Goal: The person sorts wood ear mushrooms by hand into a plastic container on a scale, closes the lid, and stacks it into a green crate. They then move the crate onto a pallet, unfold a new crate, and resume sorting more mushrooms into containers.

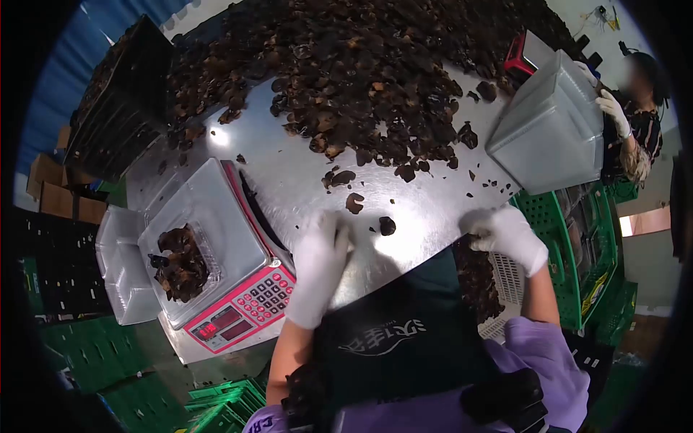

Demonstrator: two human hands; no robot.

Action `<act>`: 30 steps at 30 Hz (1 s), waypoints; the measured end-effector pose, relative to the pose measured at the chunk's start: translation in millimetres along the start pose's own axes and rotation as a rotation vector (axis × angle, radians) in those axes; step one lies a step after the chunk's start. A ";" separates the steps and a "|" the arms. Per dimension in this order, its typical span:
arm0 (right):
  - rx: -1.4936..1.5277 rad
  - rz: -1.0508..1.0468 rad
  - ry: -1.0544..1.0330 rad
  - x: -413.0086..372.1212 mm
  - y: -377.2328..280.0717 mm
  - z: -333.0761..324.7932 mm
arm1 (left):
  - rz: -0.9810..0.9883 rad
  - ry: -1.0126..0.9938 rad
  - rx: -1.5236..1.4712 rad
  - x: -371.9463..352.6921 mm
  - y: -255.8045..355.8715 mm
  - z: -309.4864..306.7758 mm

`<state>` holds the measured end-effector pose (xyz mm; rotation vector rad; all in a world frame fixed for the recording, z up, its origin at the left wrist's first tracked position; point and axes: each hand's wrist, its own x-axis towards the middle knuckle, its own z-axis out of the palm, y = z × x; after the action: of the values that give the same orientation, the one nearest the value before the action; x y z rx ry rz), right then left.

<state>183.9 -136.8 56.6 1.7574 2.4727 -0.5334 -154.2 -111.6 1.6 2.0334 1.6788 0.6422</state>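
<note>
My left hand (320, 263), in a white glove, is low over the metal table (289, 155), right of the scale. Its fingers are loosely bent and apart, with nothing visible in them. My right hand (507, 237), also gloved, is at the table's near edge above a white slotted basket (508, 278) holding dark pieces. Its fingers are curled in; what they hold, if anything, is hidden. A red digital scale (245, 307) carries a clear plastic tub with dark, wrinkled wood ear mushrooms (180, 263). Single pieces (388, 226) lie between my hands.
A large pile of wood ear mushrooms (368, 86) covers the far table. Stacked clear tubs (552, 130) stand at the right, beside a co-worker's gloved hand (613, 113). Below them is a green crate (570, 245). More clear tubs (124, 263) are left of the scale; a black crate (123, 101) stands behind.
</note>
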 end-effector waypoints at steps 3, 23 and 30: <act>-0.026 0.269 0.030 -38.6 24.5 8.4 | 0.097 0.215 0.193 54.1 -10.1 30.7; 1.555 0.059 0.109 87.0 -26.2 70.9 | -0.401 0.038 -0.717 54.0 -14.7 25.7; 1.652 0.197 0.220 114.5 -6.3 47.4 | -0.224 0.069 0.074 56.2 -3.3 58.7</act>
<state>131.2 -49.8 -14.6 2.2650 1.6731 -2.9782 -112.8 -57.5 -42.8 1.8531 1.9626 0.5871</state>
